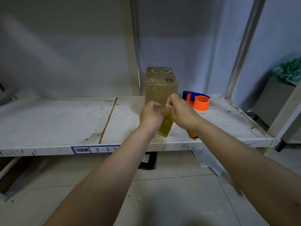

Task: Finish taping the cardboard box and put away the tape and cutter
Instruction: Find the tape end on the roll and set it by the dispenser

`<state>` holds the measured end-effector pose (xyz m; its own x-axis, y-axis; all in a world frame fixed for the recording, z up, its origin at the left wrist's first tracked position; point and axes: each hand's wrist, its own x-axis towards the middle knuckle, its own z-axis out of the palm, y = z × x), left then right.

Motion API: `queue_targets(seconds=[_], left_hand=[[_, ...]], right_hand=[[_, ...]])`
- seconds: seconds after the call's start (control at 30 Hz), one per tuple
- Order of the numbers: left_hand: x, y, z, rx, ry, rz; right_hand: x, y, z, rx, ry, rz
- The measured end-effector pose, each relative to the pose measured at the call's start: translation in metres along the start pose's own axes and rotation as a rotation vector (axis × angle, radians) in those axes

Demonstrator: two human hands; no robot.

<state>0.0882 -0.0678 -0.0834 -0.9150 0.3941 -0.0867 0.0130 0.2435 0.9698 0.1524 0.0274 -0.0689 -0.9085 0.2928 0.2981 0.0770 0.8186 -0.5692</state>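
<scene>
A small cardboard box [161, 85] stands on the white shelf [65, 121], with tape running over its top and down its front. A yellowish strip of tape [165, 127] hangs in front of the box. My left hand [150, 115] and my right hand [180, 110] both pinch its upper end. The orange and blue tape dispenser [197, 101] sits on the shelf just right of the box. An orange cutter [193, 135] lies near the shelf's front edge, mostly hidden under my right forearm.
A shelf upright [132, 51] rises behind the box and another [242, 46] stands at the right. A blue label reading 3-2 [96, 150] is on the shelf's front edge. A black packet [147, 160] lies on the floor below. Green plastic [288, 70] sits at far right.
</scene>
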Motion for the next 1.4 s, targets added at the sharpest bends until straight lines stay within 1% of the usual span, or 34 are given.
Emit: queue_targets(seconds=[0.1,0.2,0.23,0.27,0.3,0.37,0.4,0.47,0.53,0.57,0.6,0.7,0.77,0.9,1.0,1.07,1.13,1.23,1.3,1.4], left_hand=[[-0.005,0.002,-0.002,0.043,-0.026,0.113],[-0.004,-0.001,-0.002,-0.045,-0.029,0.099],[-0.004,-0.002,-0.002,-0.073,-0.017,0.089],[-0.004,-0.003,-0.002,-0.085,0.001,0.084],[-0.004,-0.004,-0.002,-0.089,0.023,0.083],[-0.006,-0.003,-0.003,-0.098,0.067,0.083],[-0.007,-0.003,-0.005,-0.1,0.091,0.081],[-0.007,-0.004,-0.008,-0.114,0.116,0.072],[-0.008,-0.002,-0.011,-0.143,0.113,0.07],[-0.009,-0.001,-0.011,-0.15,0.112,0.071],[-0.01,0.0,-0.011,-0.147,0.116,0.069],[-0.013,0.002,-0.01,-0.145,0.135,0.051],[-0.012,0.002,-0.01,-0.156,0.156,0.051],[-0.012,0.002,-0.011,-0.107,0.179,0.153],[-0.013,0.001,-0.013,-0.086,0.07,0.196],[-0.014,-0.001,-0.014,-0.087,-0.032,0.174],[-0.013,-0.003,-0.013,-0.056,-0.072,0.133],[-0.011,0.0,-0.009,-0.01,-0.004,0.084],[-0.011,0.005,-0.007,-0.024,0.04,0.055],[-0.011,0.01,-0.007,-0.05,0.071,0.07]], right_hand=[[0.007,-0.003,-0.015,-0.02,-0.022,-0.005],[0.013,-0.006,-0.024,-0.066,-0.091,-0.047],[0.014,-0.006,-0.026,-0.072,-0.089,-0.067],[0.015,-0.006,-0.027,-0.069,-0.054,-0.08],[0.016,-0.005,-0.027,-0.043,0.018,-0.078],[0.016,0.002,-0.028,0.127,0.176,0.011],[0.014,0.007,-0.028,0.246,0.186,0.08],[0.007,0.016,-0.024,0.418,0.049,0.185],[-0.003,0.019,-0.016,0.501,-0.076,0.2],[-0.007,0.018,-0.012,0.532,-0.081,0.182],[-0.008,0.015,-0.009,0.544,-0.048,0.168],[-0.01,0.007,-0.001,0.536,0.101,0.168],[-0.01,0.004,0.003,0.531,0.164,0.175],[-0.009,0.001,0.007,0.535,0.235,0.197],[-0.007,0.003,0.01,0.422,0.292,0.189],[-0.008,0.005,0.01,0.287,0.328,0.173],[-0.012,0.004,0.012,0.165,0.356,0.133],[-0.018,-0.002,0.018,0.085,0.388,0.033],[-0.019,-0.007,0.021,0.093,0.409,-0.006],[-0.016,-0.008,0.014,0.227,0.426,0.053]])
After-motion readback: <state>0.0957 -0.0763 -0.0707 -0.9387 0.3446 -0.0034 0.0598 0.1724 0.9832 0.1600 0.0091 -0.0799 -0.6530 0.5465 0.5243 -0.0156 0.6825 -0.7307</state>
